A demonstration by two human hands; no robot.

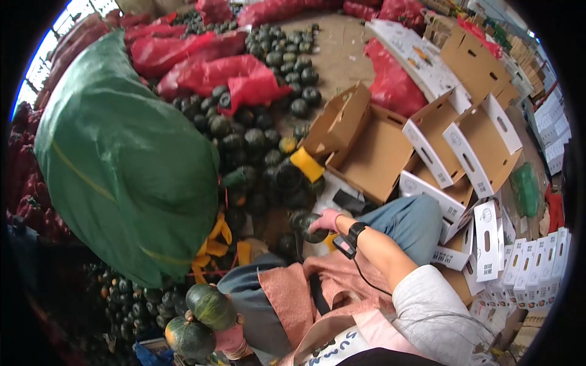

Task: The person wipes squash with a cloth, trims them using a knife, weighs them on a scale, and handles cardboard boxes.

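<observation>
My left hand (231, 339), in a pink glove, is at the lower left, closed around two pumpkins held side by side. One is a striped green pumpkin (211, 306); the other is a green pumpkin with an orange patch (190, 337). Much of that hand is hidden behind them. Near the middle, my right hand (326, 221), also pink-gloved, is closed on a dark green pumpkin (312, 228) beside my bent knee. More dark pumpkins lie just beyond it, partly blurred.
A big green sack (122, 158) fills the left side. Many pumpkins (255, 139) cover the floor ahead, with red mesh sacks (210, 74) behind. Open cardboard boxes (381, 143) stand at the right. A yellow piece (307, 165) lies near them, and white cartons (530, 268) are lined up beyond.
</observation>
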